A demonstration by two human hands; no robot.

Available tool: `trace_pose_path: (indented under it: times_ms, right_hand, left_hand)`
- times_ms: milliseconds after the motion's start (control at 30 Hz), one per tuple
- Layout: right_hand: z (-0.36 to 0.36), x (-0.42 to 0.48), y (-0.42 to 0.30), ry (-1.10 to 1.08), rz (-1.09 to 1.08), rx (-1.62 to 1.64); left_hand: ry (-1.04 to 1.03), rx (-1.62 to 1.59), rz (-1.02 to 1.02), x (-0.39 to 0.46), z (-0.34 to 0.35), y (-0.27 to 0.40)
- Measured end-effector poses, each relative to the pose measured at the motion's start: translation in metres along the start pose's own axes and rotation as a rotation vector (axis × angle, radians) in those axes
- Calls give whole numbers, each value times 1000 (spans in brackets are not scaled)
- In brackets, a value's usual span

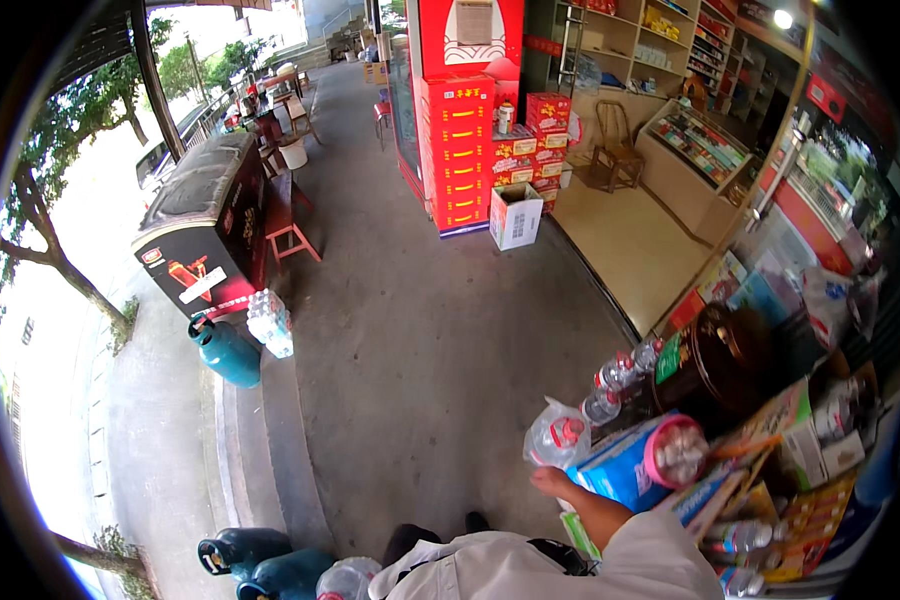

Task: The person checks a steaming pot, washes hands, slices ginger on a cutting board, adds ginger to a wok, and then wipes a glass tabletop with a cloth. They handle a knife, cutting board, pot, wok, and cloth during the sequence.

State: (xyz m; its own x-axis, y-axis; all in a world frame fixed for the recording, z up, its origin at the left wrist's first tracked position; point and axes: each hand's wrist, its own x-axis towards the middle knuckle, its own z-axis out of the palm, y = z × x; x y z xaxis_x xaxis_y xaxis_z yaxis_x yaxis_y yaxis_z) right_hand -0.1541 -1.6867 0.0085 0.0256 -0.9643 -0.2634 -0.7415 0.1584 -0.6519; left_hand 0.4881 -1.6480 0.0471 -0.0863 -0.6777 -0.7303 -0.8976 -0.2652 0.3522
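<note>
My right hand point(553, 482) hangs low at my right side, with the bare forearm coming out of a white sleeve. Just beyond its fingers stands a large clear plastic water jug point(559, 439) with a red label, partly wrapped in a plastic bag. Right beside the hand is a blue printed package point(622, 469), and above that a pink-rimmed tub point(675, 454) full of pale pieces. No held object shows in the hand, and its fingers are too small to read clearly. My left hand is out of view.
Teal gas cylinders point(229, 352) stand at the left and near my feet. Shrink-wrapped bottles point(270, 322) sit by a dark chest freezer point(202, 225). Red drink cartons point(461, 154) and an open white carton point(515, 217) flank the shop doorway. Several water jugs point(600, 405) line the right.
</note>
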Motion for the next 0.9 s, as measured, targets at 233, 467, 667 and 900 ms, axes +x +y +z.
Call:
trace_pose_path:
  times_ms: [233, 467, 667, 900]
  right_hand:
    - [-69, 304, -92, 182, 123, 347]
    - [-136, 380, -77, -260, 317, 415]
    - [-157, 414, -91, -77, 633, 704]
    - [-213, 656, -98, -218, 747, 497]
  left_hand:
    - [-40, -45, -128, 166, -105, 72]
    - [-188, 467, 89, 386, -286, 153]
    - [437, -527, 196, 582, -572, 367]
    - [398, -611, 135, 687, -712, 470]
